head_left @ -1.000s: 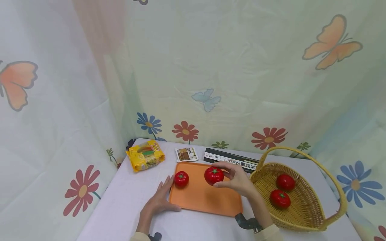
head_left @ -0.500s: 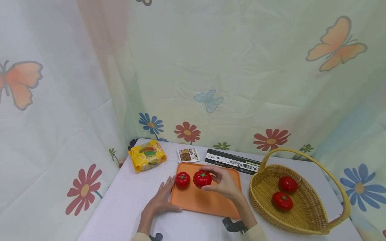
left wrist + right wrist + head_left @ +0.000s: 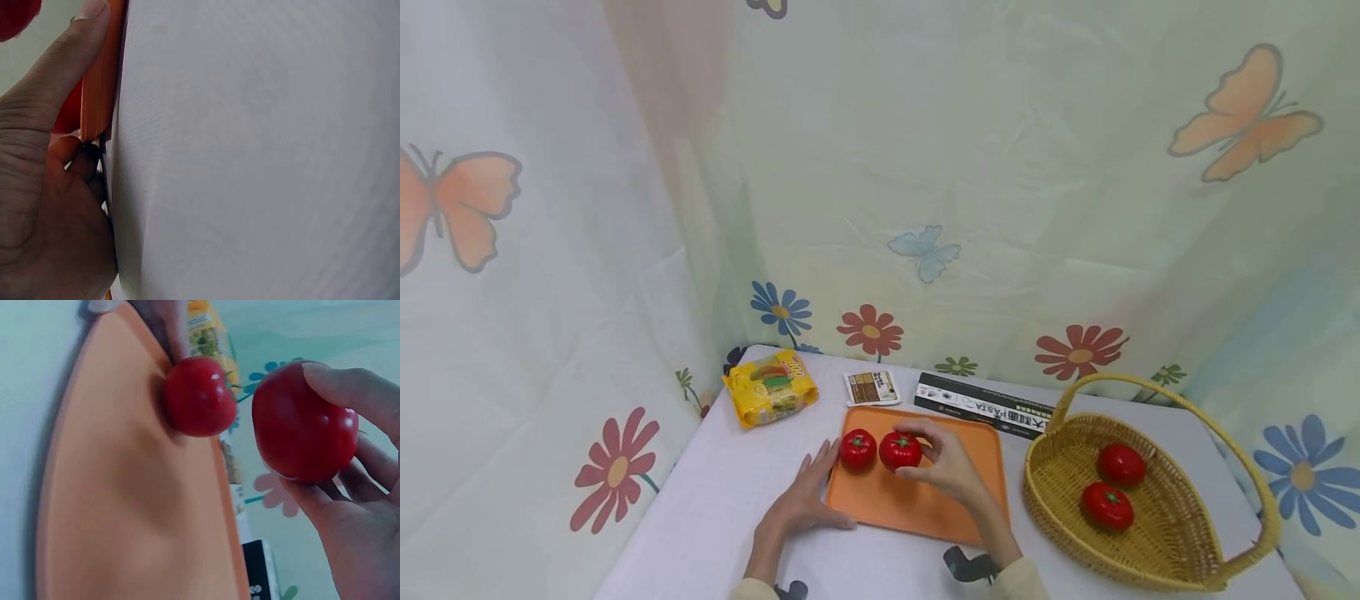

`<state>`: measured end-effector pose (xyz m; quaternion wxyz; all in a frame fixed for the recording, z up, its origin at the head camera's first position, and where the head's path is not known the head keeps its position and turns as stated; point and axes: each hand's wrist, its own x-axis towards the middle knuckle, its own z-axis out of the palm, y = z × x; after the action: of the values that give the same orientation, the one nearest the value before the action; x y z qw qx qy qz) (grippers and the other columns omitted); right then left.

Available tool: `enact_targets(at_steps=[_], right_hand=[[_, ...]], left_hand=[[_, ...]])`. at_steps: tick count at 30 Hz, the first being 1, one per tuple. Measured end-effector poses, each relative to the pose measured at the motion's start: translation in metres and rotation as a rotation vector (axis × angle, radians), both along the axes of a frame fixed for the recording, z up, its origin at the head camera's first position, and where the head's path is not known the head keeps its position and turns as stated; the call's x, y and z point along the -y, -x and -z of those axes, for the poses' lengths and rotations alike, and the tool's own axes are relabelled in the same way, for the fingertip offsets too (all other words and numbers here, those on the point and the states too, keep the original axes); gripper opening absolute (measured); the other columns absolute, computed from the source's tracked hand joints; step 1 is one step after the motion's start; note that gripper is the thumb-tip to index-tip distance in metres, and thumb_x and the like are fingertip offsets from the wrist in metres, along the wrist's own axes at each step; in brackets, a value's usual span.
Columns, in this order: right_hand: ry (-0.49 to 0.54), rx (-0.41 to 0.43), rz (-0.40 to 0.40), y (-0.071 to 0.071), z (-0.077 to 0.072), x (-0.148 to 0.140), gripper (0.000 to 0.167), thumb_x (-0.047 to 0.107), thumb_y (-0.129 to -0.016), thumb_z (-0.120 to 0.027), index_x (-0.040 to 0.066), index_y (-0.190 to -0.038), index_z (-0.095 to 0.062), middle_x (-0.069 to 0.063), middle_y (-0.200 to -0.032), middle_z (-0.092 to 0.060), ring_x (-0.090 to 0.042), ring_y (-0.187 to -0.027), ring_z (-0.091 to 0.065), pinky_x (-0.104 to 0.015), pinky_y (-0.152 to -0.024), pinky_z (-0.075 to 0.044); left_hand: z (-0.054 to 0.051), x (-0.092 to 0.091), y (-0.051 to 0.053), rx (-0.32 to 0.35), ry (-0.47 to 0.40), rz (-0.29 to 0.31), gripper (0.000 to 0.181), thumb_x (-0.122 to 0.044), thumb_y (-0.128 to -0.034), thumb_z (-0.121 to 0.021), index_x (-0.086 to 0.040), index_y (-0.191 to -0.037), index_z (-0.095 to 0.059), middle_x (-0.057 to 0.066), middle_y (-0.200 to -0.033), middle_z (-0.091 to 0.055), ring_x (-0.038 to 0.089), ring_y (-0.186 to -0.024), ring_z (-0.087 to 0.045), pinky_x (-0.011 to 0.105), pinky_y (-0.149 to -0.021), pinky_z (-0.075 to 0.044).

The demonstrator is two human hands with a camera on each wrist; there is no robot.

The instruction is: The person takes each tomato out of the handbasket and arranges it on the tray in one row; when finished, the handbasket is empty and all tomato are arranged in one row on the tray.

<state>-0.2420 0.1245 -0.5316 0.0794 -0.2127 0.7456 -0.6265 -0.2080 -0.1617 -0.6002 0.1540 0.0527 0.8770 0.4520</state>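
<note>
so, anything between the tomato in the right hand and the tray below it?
Nothing visible. The right hand holds the tomato above bare surface of the orange tray. The other tomato sits on the tray to its left, and the left hand is at the tray's edge, both off to the side.

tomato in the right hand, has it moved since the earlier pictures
Yes: in the head view, the held tomato in the right hand has moved left over the orange tray, nearer the other tomato.

Left wrist view: upper tomato (image 3: 15, 15), orange tray (image 3: 103, 106) cut by top edge.
</note>
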Motion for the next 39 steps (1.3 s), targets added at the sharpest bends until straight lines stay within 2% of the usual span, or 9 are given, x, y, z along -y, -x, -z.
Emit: enact_targets(at_steps=[11,21,29,39], right_hand=[[-0.056,0.044,0.126,0.003,0.025,0.008,0.060,-0.008,-0.082,-0.088,0.002,-0.137,-0.067,-0.017,-0.140,-0.065,-0.040,-0.136,-0.056,-0.041,-0.111,-0.057],[-0.129,-0.019,0.189,0.009,0.037,0.017,0.057,-0.014,-0.076,-0.089,0.004,-0.127,-0.073,-0.012,-0.130,-0.066,-0.038,-0.128,-0.060,-0.049,-0.106,-0.060],[-0.181,-0.030,0.218,0.010,0.044,0.022,0.058,-0.013,-0.076,-0.090,0.007,-0.127,-0.072,-0.011,-0.129,-0.065,-0.039,-0.130,-0.059,-0.056,-0.108,-0.057],[-0.217,-0.080,0.196,0.011,0.047,0.022,0.057,-0.009,-0.078,-0.092,0.007,-0.128,-0.070,-0.010,-0.128,-0.066,-0.037,-0.127,-0.061,-0.059,-0.111,-0.055]], left_hand=[[-0.001,-0.001,-0.001,0.002,-0.007,-0.005,0.130,-0.045,-0.0689,-0.102,-0.030,-0.173,-0.025,0.010,-0.181,-0.015,0.052,-0.164,0.000,0.079,-0.125,-0.015],[0.001,-0.001,-0.001,0.003,-0.008,-0.008,0.132,-0.047,-0.0680,-0.102,-0.030,-0.174,-0.025,0.011,-0.181,-0.014,0.051,-0.164,0.000,0.078,-0.126,-0.013],[0.003,0.000,0.000,-0.014,-0.009,0.005,0.133,-0.048,-0.0677,-0.102,-0.030,-0.174,-0.024,0.011,-0.181,-0.014,0.050,-0.165,0.001,0.075,-0.128,-0.012],[0.003,-0.001,-0.002,-0.004,-0.006,-0.005,0.133,-0.047,-0.0680,-0.102,-0.030,-0.174,-0.024,0.011,-0.181,-0.014,0.051,-0.164,0.000,0.078,-0.126,-0.014]])
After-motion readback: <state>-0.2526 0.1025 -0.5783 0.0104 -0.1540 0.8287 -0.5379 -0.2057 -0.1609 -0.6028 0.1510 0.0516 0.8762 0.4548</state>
